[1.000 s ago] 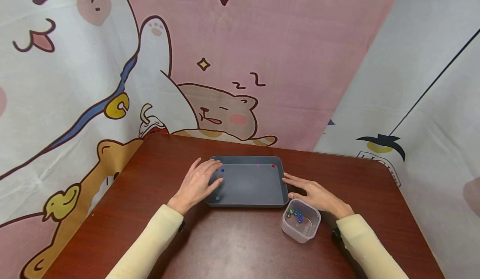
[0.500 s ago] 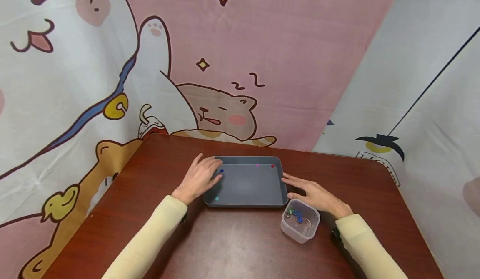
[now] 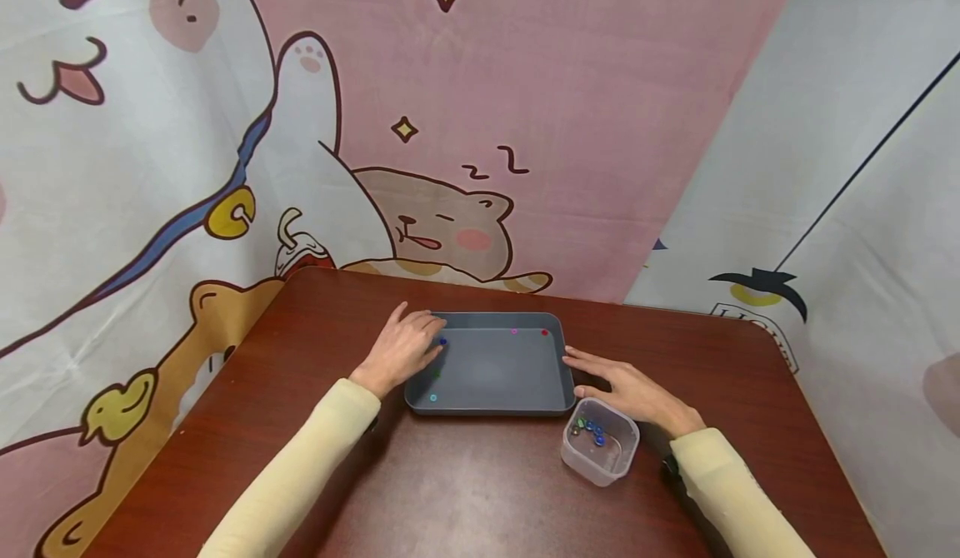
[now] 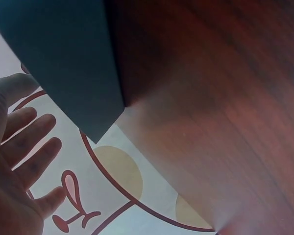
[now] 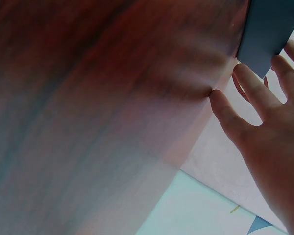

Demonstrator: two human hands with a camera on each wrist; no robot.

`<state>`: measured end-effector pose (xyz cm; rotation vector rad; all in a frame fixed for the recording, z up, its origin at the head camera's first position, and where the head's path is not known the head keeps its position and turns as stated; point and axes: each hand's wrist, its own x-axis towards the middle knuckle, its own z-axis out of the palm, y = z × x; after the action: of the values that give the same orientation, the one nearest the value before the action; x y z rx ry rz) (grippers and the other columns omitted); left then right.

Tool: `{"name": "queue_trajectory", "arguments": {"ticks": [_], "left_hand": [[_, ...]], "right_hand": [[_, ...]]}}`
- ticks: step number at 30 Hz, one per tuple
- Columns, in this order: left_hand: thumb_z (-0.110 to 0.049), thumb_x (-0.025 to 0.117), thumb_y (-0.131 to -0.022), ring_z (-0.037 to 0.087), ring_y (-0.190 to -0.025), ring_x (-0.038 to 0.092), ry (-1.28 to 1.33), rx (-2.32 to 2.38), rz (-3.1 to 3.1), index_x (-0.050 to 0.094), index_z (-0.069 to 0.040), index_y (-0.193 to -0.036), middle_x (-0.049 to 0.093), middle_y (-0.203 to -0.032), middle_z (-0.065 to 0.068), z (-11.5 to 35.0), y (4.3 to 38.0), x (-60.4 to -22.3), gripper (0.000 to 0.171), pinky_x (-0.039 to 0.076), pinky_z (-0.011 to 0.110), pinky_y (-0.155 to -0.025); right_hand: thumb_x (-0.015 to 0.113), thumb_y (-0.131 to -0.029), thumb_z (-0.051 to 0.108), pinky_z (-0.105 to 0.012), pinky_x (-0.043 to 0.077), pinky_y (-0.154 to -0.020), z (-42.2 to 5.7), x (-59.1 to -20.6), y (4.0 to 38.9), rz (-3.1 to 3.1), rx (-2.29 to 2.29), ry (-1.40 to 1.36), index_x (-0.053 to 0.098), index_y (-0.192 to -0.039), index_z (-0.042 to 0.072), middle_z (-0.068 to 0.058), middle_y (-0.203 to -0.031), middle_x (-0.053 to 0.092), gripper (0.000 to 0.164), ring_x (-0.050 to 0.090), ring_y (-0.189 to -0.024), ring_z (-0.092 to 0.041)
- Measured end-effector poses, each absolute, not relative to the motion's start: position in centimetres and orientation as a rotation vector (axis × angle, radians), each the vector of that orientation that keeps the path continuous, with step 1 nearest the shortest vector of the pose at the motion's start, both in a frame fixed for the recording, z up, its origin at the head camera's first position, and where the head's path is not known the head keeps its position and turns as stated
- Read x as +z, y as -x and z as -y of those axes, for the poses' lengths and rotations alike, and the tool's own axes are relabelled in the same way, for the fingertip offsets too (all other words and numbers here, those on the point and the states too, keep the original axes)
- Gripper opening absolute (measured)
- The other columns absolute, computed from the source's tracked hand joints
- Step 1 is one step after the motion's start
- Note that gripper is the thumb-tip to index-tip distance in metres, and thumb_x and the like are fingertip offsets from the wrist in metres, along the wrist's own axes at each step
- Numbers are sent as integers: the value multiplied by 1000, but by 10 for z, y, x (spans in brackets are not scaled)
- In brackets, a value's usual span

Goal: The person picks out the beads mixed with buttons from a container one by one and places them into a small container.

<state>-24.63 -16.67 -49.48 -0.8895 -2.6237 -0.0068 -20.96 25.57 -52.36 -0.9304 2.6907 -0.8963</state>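
A shallow grey tray (image 3: 491,375) lies on the table, with several tiny coloured pieces spread over its floor: cyan (image 3: 433,397), dark blue (image 3: 443,341), pink (image 3: 514,331) and red (image 3: 544,332) ones show. My left hand (image 3: 397,350) overlaps the tray's left rim in the head view, its fingers loosely bent. In the left wrist view those fingers stay spread beside the tray wall (image 4: 63,58), gripping nothing. Straight fingers of my right hand (image 3: 633,387) rest against the tray's right side; in the right wrist view its fingertips (image 5: 242,69) meet the tray's outer wall and the tabletop.
A clear plastic box (image 3: 600,462) with several blue and green pieces inside stands in front of the tray's right corner, close to my right hand. The brown table (image 3: 465,491) backs onto a cloth (image 3: 585,125) printed with cartoon animals.
My left hand has drawn back slightly at the tray's left rim, uncovering a small green piece. My right hand, the tray and the box stay in place.
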Motion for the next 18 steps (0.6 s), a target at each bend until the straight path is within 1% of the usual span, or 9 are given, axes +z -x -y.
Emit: {"name": "queue_trajectory", "arguments": {"ticks": [7,14,18], "left_hand": [[-26,85,-89,31,-125,63,897,-2,2649,72,-7,-125,73,-122,10,167,251,-496,43,36,60,-116],[-25,86,-87,29,-122,64,890,42,2662,74,-10,-121,73,-120,8,168,256,-500,39,38,58,-114],[-26,85,-88,27,-120,65,883,96,2684,75,-12,-120,73,-120,6,168,258,-501,36,39,57,-114]], "right_hand": [[70,-100,38,-61,39,-113,-256,-524,209,-2691,-904,938,49,-156,17,3,-165,37,63,41,-148,-28],[69,-101,37,-62,41,-110,-256,-524,210,-2697,-894,957,48,-156,14,0,-165,37,63,43,-147,-31],[68,-101,39,-61,40,-112,-256,-523,209,-2687,-897,935,48,-157,16,3,-165,36,64,41,-148,-28]]}}
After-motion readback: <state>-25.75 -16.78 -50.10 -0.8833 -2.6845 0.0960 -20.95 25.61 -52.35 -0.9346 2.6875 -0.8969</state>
